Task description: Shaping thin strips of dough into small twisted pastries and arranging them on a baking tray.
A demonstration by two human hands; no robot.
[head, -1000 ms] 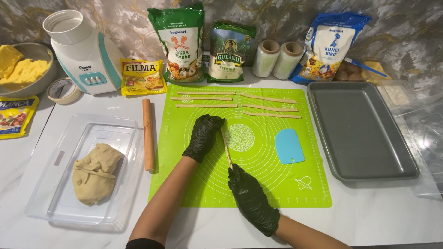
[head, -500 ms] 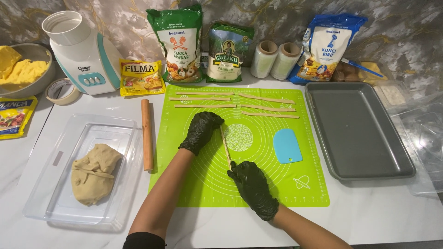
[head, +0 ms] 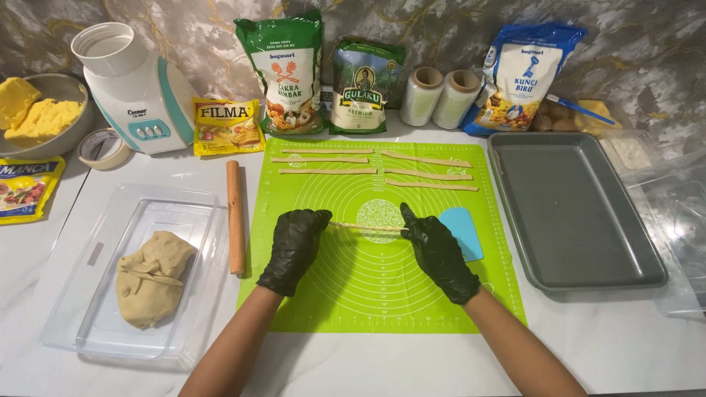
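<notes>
My left hand [head: 296,246] and my right hand [head: 437,250], both in black gloves, pinch the two ends of a thin dough strip [head: 365,227]. The strip is stretched level, left to right, just above the middle of a green silicone mat [head: 382,287]. Several more dough strips [head: 375,165] lie in rows along the mat's far edge. A light blue scraper [head: 465,231] lies on the mat right behind my right hand.
A wooden rolling pin [head: 235,216] lies along the mat's left edge. Left of it a clear tray [head: 103,309] holds a lump of dough [head: 152,276]. A grey baking pan [head: 573,213] sits on the right. Bags, a blender, film rolls and a bowl line the back.
The strip was held pointing away from me; both hands have turned it to lie crosswise. My right hand moved up and right, my left hand came down and left.
</notes>
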